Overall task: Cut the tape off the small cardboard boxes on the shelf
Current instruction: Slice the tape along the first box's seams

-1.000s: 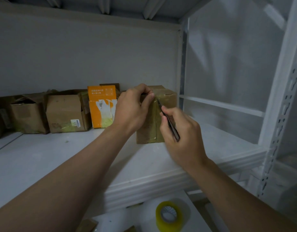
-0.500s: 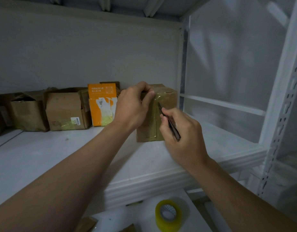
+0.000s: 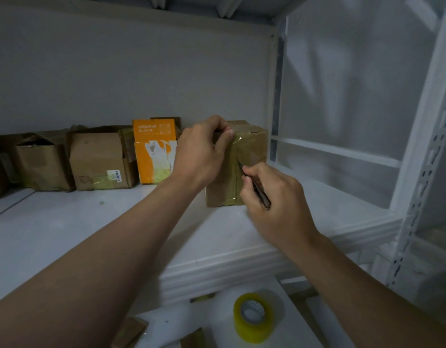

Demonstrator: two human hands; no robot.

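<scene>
Brown cardboard, glossy with clear film: the box (image 3: pixel 252 149) stands on the shelf (image 3: pixel 116 222) directly under my left hand (image 3: pixel 199 156), whose fingers curl over its top front edge and clamp it down. My right hand (image 3: pixel 274 197) pinches a slim dark knife (image 3: pixel 261 194) like a pen, with the tip against the tape (image 3: pixel 232 187) that runs down the face just below my left fingertips. I judge the box light and apt to skid on the smooth painted shelf, so the top-edge hold matters. The card looks thin and easily dented, and the film looks slick and wrinkled. A slip could send the blade toward my left fingers.
</scene>
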